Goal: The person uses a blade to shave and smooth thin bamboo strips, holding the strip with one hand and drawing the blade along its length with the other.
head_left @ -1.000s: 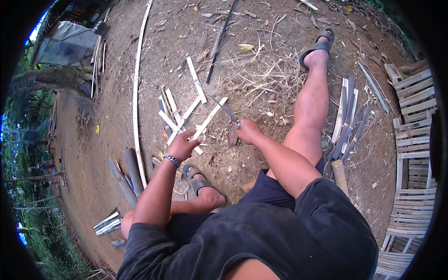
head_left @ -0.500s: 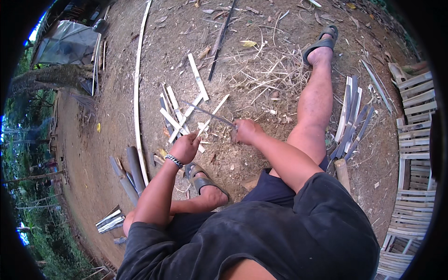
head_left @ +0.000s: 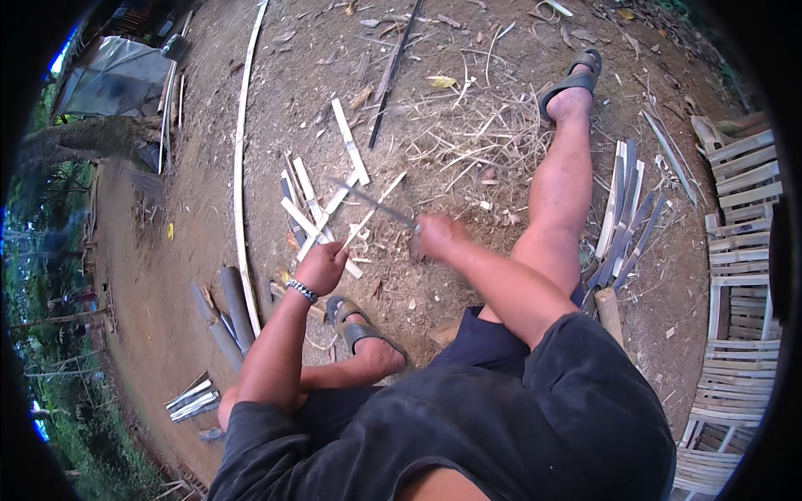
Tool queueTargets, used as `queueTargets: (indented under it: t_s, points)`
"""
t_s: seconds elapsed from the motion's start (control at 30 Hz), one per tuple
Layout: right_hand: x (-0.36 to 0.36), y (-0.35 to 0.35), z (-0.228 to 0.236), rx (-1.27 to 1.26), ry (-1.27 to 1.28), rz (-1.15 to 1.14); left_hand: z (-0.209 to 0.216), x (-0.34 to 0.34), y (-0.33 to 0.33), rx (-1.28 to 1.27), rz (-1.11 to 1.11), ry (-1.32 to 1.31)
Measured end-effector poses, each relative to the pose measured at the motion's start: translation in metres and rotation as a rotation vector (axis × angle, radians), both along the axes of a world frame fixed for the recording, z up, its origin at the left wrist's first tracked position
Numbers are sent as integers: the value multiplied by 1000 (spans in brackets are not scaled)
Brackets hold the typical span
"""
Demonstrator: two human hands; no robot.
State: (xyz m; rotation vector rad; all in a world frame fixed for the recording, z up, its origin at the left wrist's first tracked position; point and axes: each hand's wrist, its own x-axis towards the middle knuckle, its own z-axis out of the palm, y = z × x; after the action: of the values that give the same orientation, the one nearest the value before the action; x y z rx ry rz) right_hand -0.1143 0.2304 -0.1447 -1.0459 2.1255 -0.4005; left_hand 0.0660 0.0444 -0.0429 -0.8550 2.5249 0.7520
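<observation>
Pinched in my left hand (head_left: 323, 268) is the lower end of a thin pale bamboo strip (head_left: 376, 205), which slants up to the right. My right hand (head_left: 441, 237) is closed round the handle of a long-bladed knife (head_left: 380, 207). The blade points up and left and crosses the strip about midway; whether they touch I cannot tell. Below and beyond my left hand, several split bamboo pieces (head_left: 307, 190) lie crossed on the ground. A longer pale piece (head_left: 348, 134) rests just past them.
Curly shavings (head_left: 484, 142) cover the dirt ahead. A long bamboo strip (head_left: 241, 167) runs along the left, near dark bamboo lengths (head_left: 240, 302). More split strips (head_left: 620, 209) lie right of my leg, with a slatted bamboo structure (head_left: 743, 250) farther right. A dark strip (head_left: 394, 75) lies ahead.
Both hands have shifted only slightly; my right hand and the knife look a little blurred, with the blade still across the strip. The whole view has moved slightly.
</observation>
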Motion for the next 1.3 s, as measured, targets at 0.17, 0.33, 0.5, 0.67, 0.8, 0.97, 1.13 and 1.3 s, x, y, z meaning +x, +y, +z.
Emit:
queueTargets:
  t_s: [0.17, 0.33, 0.5, 0.67, 0.8, 0.97, 1.13, 1.3]
  points:
    - [-6, 4, -5, 15, -86, -24, 3, -4, -5, 38, 12, 4]
    - [-19, 8, -20, 83, 17, -137, 4, -1, -3, -8, -22, 32]
    - [-19, 10, -20, 87, -35, -95, 1, 0, -14, 54, -3, -13]
    - [-38, 7, -30, 150, -48, -200, 1, 0, -13, 14, -20, 48]
    - [-37, 15, -53, 132, -80, -115, 5, 0, -17, 104, 84, 22]
    - [-46, 25, -64, 249, -3, -359, 16, 13, -26, 86, -25, -18]
    - [-23, 13, -30, 168, -126, -308, 13, 17, -14, 284, 269, -92]
    - [38, -1, 29, 30, -151, 41, 5, 11, -12, 368, 341, -66]
